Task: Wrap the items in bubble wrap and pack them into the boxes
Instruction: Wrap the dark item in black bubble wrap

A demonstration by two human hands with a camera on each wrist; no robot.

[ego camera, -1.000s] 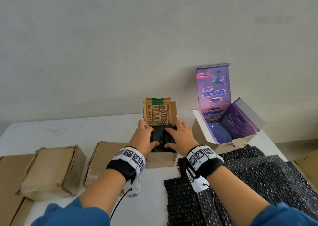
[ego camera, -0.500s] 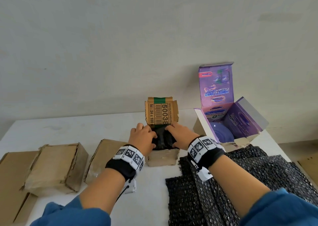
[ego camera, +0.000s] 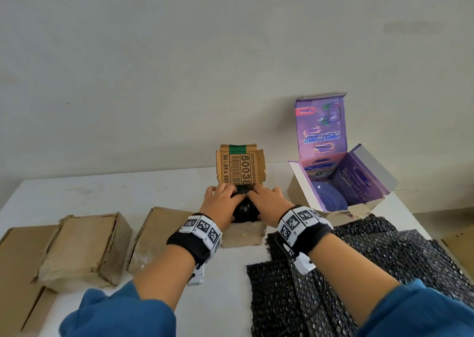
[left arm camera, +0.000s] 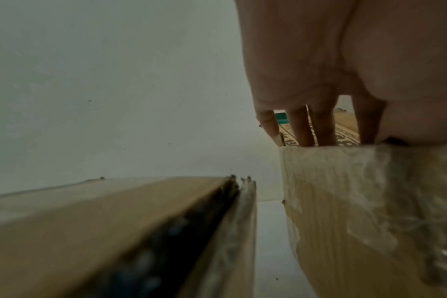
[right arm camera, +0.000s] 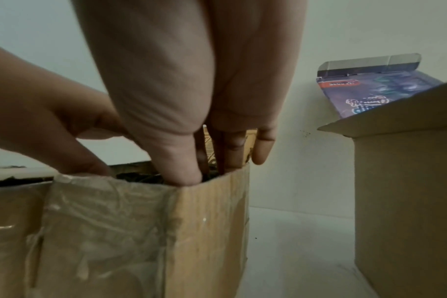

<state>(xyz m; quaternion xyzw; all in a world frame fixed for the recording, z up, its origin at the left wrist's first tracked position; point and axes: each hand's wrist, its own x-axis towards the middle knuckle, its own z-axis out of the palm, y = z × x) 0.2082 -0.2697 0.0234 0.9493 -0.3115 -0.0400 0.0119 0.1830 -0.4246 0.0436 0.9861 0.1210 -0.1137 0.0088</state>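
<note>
Both hands, the left hand [ego camera: 221, 200] and the right hand [ego camera: 266, 201], press straight fingers onto a black bubble-wrapped bundle [ego camera: 245, 209], lumpy and glossy, sunk in the small taped cardboard box [ego camera: 243, 236] mid-bench [ego camera: 102, 195]; its long axis cannot be told. Loose black bubble wrap [ego camera: 372, 254] lies rightward.

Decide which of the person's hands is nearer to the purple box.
Right. The right hand presses the black bundle in the small carton, on the side toward the purple box. The left hand presses the bundle's far side.
</note>
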